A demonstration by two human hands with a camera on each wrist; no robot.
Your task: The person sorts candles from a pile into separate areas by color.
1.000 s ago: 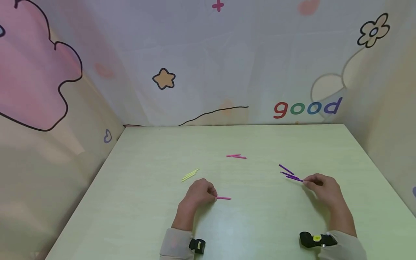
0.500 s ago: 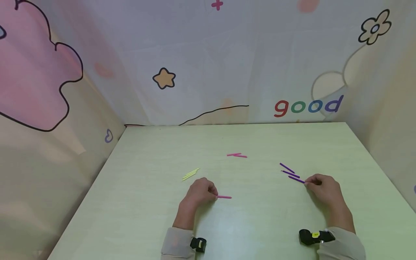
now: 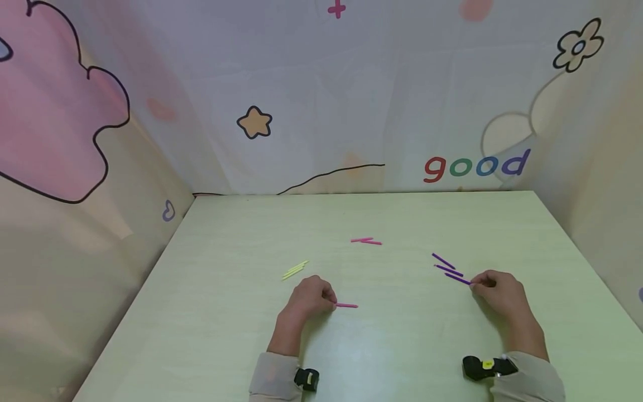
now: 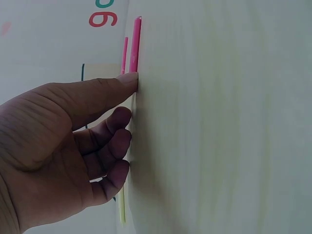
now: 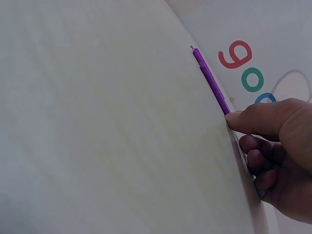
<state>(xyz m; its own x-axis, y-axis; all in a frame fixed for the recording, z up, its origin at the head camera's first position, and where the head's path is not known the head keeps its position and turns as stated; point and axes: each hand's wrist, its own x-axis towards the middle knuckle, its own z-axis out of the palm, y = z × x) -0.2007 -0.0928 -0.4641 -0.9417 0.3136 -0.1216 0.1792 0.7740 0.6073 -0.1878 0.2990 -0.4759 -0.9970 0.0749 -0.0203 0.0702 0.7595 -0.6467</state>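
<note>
My left hand [image 3: 306, 298] pinches one end of a thin pink stick [image 3: 348, 305] between thumb and fingers. In the left wrist view the pink stick [image 4: 136, 46] points away past the thumb tip, close to the tabletop. On the right side, my right hand [image 3: 502, 296] pinches the near end of a purple stick [image 3: 457, 278]. Two more purple sticks [image 3: 444, 261] lie just beyond it, at slight angles. The right wrist view shows the held purple stick [image 5: 214, 90] running out from the thumb, with another purple one partly behind it.
Two pink sticks [image 3: 366, 241] lie crossed at the middle back of the pale table [image 3: 402, 346]. Several yellow sticks [image 3: 294, 270] sit side by side beyond my left hand. A printed cloth [image 3: 311, 100] stands along the table's back edge.
The right hand has drawn its purple stick slightly toward me, widening the gap from the other two. My left hand holds the pink stick in the same place.
</note>
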